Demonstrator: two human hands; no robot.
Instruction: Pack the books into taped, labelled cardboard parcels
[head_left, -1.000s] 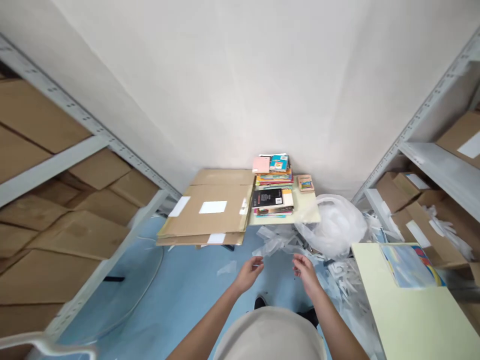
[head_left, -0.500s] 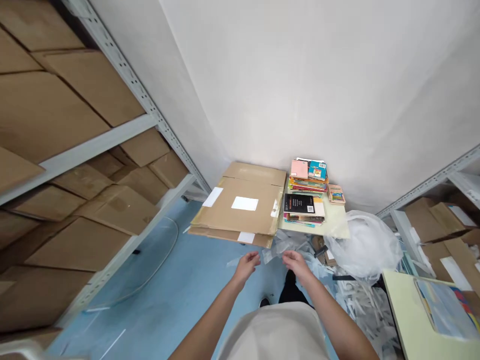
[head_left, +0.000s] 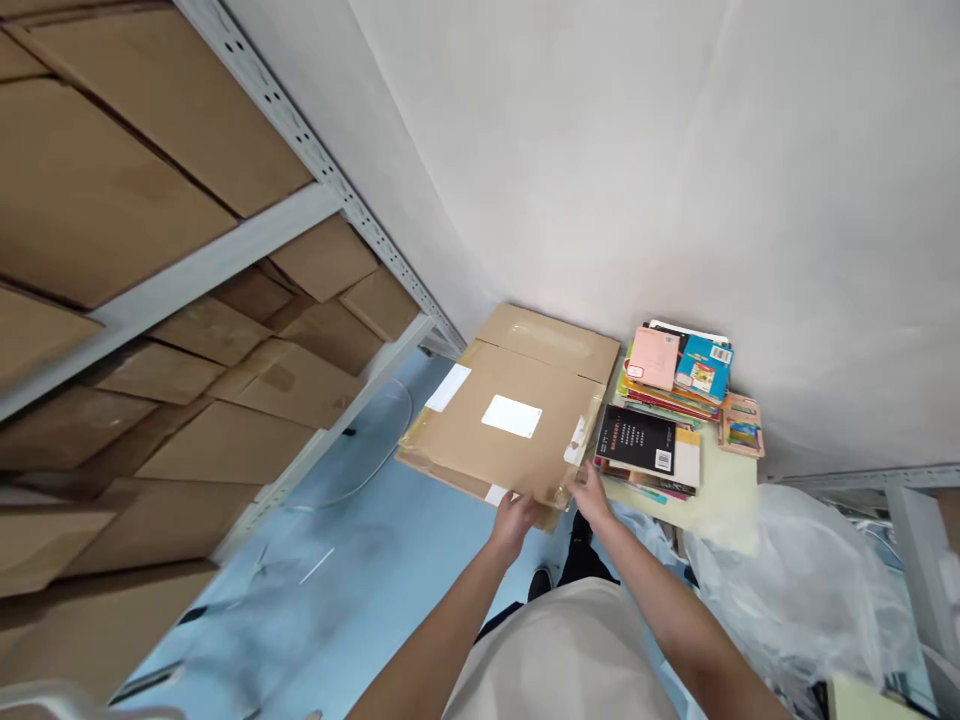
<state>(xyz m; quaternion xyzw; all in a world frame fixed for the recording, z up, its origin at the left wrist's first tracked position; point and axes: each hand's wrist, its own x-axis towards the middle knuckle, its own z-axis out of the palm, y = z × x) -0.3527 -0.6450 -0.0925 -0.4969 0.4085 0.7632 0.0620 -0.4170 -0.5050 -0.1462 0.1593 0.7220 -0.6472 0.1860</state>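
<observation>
A flattened cardboard box (head_left: 465,425) with white labels and clear tape lies on top of another cardboard sheet (head_left: 442,475) in front of me. My left hand (head_left: 514,522) is at its front edge, fingers curled against the board near a white label. At the right front corner, my right hand (head_left: 589,494) pinches the taped edge. Just right of that hand, a black-covered book (head_left: 636,438) tops a short stack on a pale yellow table (head_left: 724,490). The undersides of the boards and some fingertips are hidden.
Behind the black book stands a taller book stack (head_left: 652,358), with a small book pile (head_left: 741,425) beside it. Shelving (head_left: 225,250) full of cardboard boxes lines the left. A translucent plastic bag (head_left: 802,580) bulges at the right. The white wall (head_left: 585,200) rises behind.
Both hands have moved forward from the space before the boards onto the front edge and right corner of the flattened cardboard box. The view has turned left.
</observation>
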